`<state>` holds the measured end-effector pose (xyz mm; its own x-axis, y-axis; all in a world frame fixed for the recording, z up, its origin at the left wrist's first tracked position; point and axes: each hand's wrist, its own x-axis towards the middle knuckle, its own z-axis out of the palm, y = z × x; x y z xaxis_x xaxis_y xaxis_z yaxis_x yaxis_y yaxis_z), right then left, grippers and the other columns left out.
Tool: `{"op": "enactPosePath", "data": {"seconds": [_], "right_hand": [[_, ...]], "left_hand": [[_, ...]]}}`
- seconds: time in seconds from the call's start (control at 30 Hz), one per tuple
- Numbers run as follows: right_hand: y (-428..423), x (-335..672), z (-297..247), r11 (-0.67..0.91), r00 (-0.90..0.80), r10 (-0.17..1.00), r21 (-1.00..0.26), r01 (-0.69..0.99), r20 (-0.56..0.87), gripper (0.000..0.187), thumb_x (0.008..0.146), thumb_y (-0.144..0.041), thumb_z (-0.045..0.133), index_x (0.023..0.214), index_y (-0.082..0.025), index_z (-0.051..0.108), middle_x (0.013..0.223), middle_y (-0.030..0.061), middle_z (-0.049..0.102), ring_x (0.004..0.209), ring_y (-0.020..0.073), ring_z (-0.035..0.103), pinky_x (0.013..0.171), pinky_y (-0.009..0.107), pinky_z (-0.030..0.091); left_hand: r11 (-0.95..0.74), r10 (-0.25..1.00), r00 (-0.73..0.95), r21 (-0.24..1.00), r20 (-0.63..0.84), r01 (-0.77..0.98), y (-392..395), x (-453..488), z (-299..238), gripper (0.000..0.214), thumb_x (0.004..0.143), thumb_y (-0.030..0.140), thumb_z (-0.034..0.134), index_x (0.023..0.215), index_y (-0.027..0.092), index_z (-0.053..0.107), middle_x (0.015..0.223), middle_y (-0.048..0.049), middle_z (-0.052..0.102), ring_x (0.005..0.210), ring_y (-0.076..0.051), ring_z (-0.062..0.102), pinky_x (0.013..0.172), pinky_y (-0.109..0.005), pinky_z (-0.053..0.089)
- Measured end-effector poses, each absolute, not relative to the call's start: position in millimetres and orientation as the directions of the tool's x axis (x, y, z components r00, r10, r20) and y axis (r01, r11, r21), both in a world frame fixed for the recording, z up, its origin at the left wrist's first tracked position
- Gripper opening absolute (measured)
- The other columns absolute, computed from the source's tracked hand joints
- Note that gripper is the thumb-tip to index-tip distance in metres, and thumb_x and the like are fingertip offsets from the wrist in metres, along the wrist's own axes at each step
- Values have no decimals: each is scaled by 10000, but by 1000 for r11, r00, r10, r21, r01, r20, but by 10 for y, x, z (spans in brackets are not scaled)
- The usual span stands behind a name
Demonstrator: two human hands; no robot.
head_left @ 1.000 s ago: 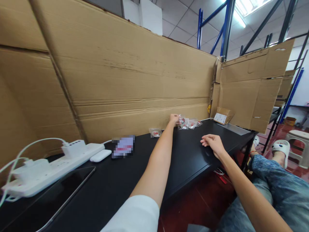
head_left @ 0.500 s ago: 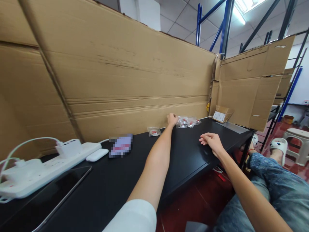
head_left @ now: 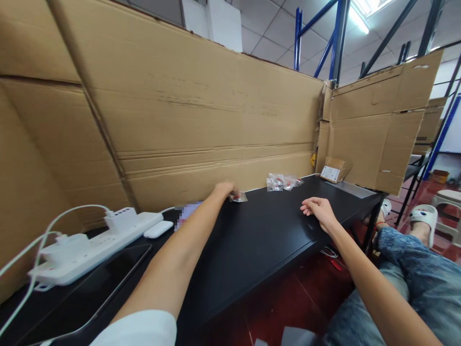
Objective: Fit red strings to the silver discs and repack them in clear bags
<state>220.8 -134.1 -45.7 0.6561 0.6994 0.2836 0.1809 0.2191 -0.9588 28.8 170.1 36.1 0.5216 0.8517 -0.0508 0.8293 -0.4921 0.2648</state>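
Note:
My left hand (head_left: pixel 225 189) reaches far across the black table (head_left: pixel 266 230) and rests on a small clear bag with a red part (head_left: pixel 239 196) by the cardboard wall; its fingers are blurred and mostly hidden. A cluster of similar clear bags (head_left: pixel 282 182) lies further right along the wall, apart from the hand. My right hand (head_left: pixel 317 210) lies on the table near its front edge, fingers loosely curled, holding nothing that I can see.
A tall cardboard wall (head_left: pixel 201 120) backs the table and turns at the right, with a small labelled box (head_left: pixel 334 170) in the corner. At left lie a white power strip (head_left: pixel 90 242) with cables, a white case (head_left: pixel 158 229) and a dark tablet (head_left: pixel 108 283). Knees and stools are at right.
My left hand has drawn back leftward from the cluster of bags to the single bag nearer me. My right hand has stayed in place.

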Motion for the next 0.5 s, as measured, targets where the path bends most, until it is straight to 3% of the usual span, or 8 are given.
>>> {"op": "enactPosePath", "data": {"seconds": [0.17,0.3,0.4,0.5], "right_hand": [[-1326,2230,-488,202,627,711,-947,251,318,149,693,-228,623,774,-116,678,676,86,701,539,126,596,514,228,457],[-1355,2182,-446,154,537,723,-859,489,435,259,711,-310,666,905,-141,697,777,63,691,622,141,606,570,246,460],[-1370,2130,-397,138,414,693,-672,728,591,303,718,-342,689,974,-179,688,852,41,653,608,120,555,628,263,461],[-1370,2106,-371,115,348,643,-535,837,682,281,726,-316,677,974,-186,656,840,29,605,566,108,500,632,267,447]], "left_hand": [[-612,729,683,491,48,620,1339,559,201,212,569,211,780,583,144,580,530,-33,577,631,-226,628,592,-281,464],[-670,592,780,661,202,337,810,835,-52,222,742,316,680,872,157,598,712,-10,646,635,-134,598,580,-212,438],[-524,463,844,851,270,15,400,945,-258,285,732,357,704,883,148,583,653,0,618,546,-110,545,531,-207,406],[-396,372,871,904,321,-164,116,949,-335,357,705,430,736,879,149,602,631,13,592,509,-94,501,497,-200,366]]}}
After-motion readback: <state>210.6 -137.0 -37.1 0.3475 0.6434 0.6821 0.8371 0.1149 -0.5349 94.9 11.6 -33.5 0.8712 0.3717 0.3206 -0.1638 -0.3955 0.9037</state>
